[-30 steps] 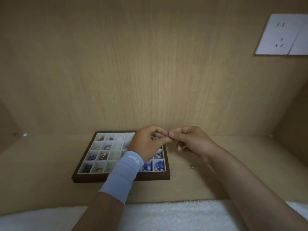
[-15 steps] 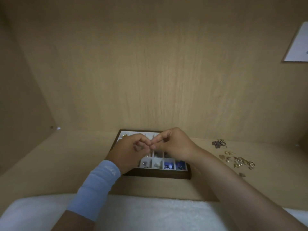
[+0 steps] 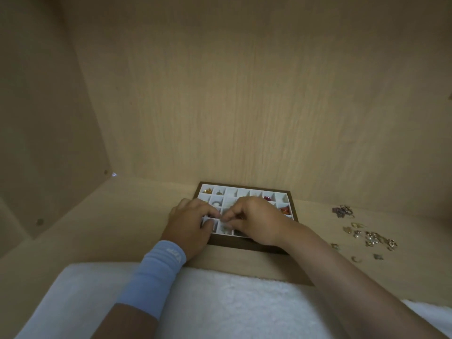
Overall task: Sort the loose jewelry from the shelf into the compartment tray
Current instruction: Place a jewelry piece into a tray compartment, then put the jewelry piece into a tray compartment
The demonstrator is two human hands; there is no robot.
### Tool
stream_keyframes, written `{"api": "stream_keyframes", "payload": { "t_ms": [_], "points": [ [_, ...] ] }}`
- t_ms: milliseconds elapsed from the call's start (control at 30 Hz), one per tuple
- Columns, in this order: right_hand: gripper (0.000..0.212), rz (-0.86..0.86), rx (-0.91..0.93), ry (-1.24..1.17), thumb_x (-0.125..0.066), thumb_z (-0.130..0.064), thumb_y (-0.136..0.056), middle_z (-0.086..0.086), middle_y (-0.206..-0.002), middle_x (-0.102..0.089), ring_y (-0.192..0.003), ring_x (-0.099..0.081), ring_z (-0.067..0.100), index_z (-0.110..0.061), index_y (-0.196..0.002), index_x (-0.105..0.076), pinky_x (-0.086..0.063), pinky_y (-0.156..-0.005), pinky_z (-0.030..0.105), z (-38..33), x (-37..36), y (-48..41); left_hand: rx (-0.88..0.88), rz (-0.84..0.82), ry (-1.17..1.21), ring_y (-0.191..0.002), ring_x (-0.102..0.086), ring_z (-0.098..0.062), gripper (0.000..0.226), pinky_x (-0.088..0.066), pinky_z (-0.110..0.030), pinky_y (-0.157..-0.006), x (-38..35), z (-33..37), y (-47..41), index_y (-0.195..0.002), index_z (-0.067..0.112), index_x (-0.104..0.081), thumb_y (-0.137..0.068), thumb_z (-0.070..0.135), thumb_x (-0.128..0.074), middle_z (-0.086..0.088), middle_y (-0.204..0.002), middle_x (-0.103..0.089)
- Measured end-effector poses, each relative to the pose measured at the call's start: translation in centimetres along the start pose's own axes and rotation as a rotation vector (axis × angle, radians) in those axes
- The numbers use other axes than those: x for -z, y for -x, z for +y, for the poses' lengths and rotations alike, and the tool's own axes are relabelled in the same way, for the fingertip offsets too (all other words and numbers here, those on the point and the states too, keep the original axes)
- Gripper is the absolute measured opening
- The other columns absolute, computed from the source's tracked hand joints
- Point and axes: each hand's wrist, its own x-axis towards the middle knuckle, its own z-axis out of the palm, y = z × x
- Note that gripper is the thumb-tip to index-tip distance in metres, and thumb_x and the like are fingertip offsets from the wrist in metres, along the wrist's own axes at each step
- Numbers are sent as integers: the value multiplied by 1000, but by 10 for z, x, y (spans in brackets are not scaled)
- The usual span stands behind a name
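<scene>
A brown-framed compartment tray (image 3: 234,242) with white cells stands on the shelf against the back wall. Several cells hold small pieces: gold at the far left, red and orange at the right. My left hand (image 3: 189,225) and my right hand (image 3: 255,220) hover low over the tray's front rows. Their fingertips pinch together at one spot above a front cell. The small jewelry piece between them is almost wholly hidden by the fingers. Loose jewelry (image 3: 369,237), mostly gold, lies scattered on the shelf right of the tray, with a dark purplish cluster (image 3: 342,211) behind it.
A white fleecy cloth (image 3: 232,302) covers the shelf's front edge under my forearms. A light blue wristband (image 3: 156,270) sits on my left wrist. The wooden side wall (image 3: 36,118) closes the shelf on the left, and the back wall rises right behind the tray.
Both hands, still pinched together, have dropped from above the tray down to its front cells. The view has swung right, bringing the loose jewelry pile into sight.
</scene>
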Motion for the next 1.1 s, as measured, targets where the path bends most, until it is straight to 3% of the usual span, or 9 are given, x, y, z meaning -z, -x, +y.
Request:
{"api": "stream_keyframes", "payload": {
  "t_ms": [100, 300, 533, 767, 933, 1000, 1100],
  "points": [
    [14, 72, -69, -91, -69, -19, -93, -20, -102, -69, -93, -62, -6, -26, -101, -78, -47, -87, 14, 12, 13, 11, -35, 30, 16, -103, -47, -16, 18, -42, -40, -93, -3, -2, 3, -94, 31, -70, -86, 18, -62, 11, -104, -63],
    [21, 216, -216, -53, -65, -11, -94, -19, -98, -71, -87, -64, -4, -28, -93, -78, -43, -71, 6, 53, 55, 54, -91, 41, 1, -107, -49, -17, 22, -41, -35, -95, -2, 12, 5, -104, 28, -68, -88, 15, -61, 9, -108, -63],
    [20, 52, -366, 95, -71, -15, -87, -19, -91, -70, -76, -61, -13, -35, -83, -74, -39, -65, 3, 97, 94, 100, -197, -138, 20, -115, -46, -9, 26, -43, -33, -101, -29, 98, 5, -119, 35, -61, -95, 32, -52, 14, -122, -58],
    [16, -176, -432, 102, -82, -22, -72, -21, -68, -69, -69, -63, -6, -35, -70, -72, -42, -64, 11, 110, 93, 105, -339, -203, -17, -108, -47, -14, 21, -41, -37, -95, -76, 151, -12, -104, 31, -69, -89, 35, -55, 12, -107, -63],
    [15, -110, -395, 52, -81, -13, -74, -15, -69, -71, -70, -64, 0, -21, -86, -81, -45, -63, 11, 117, 89, 106, -399, -205, -92, -113, -42, -14, 26, -27, -28, -103, -100, 156, -10, -111, 33, -66, -88, 39, -54, 13, -112, -61],
    [13, -83, -392, -74, -78, -10, -78, -14, -59, -69, -58, -60, -2, -22, -83, -81, -46, -62, 14, 120, 89, 107, -409, -183, -68, -115, -42, -12, 29, -20, -25, -105, -101, 155, -8, -114, 34, -64, -87, 40, -57, 14, -113, -62],
    [14, -47, -387, -239, -75, -12, -84, 4, -61, -68, -53, -56, 9, -24, -80, -79, -44, -59, 22, 125, 88, 108, -369, -115, 9, -114, -43, -8, 30, -16, -19, -100, -98, 152, -6, -113, 36, -64, -83, 42, -64, 18, -110, -63]
  ]
}}
